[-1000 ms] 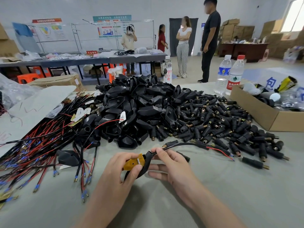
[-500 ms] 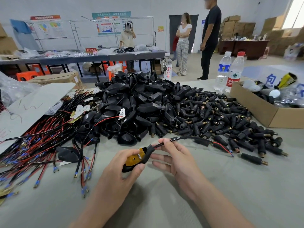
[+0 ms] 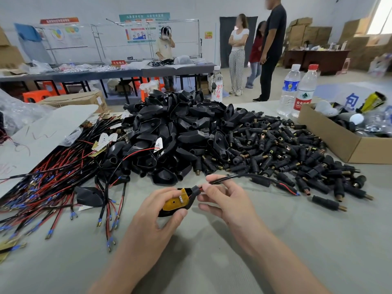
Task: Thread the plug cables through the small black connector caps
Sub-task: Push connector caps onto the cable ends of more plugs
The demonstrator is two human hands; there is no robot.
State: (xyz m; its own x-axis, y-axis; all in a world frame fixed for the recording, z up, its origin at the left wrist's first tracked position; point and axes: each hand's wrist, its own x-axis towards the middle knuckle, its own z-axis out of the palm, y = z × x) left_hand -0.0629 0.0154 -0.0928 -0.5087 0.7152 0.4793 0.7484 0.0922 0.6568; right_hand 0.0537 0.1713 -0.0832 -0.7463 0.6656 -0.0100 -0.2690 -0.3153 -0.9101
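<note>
My left hand (image 3: 158, 217) grips a black plug housing with a yellow board inside (image 3: 177, 201), just above the grey table. A black cable (image 3: 250, 178) leaves the housing's narrow neck and runs right, ending in red and black wires with a blue tip. My right hand (image 3: 222, 196) pinches that cable right beside the neck. One small black connector cap (image 3: 260, 181) sits on the cable further right. A big heap of black housings (image 3: 176, 132) lies behind, with a spread of small black connector caps (image 3: 282, 151) to its right.
Red and black wires with blue terminals (image 3: 53, 183) sprawl on the left. An open cardboard box (image 3: 331, 136) stands at the right edge, two water bottles (image 3: 297, 90) behind it. Several people stand beyond the table. The grey table (image 3: 297, 240) lies bare near me.
The housing has tilted so its yellow board faces up more. My right hand slid along the cable toward the neck. The view shifted slightly.
</note>
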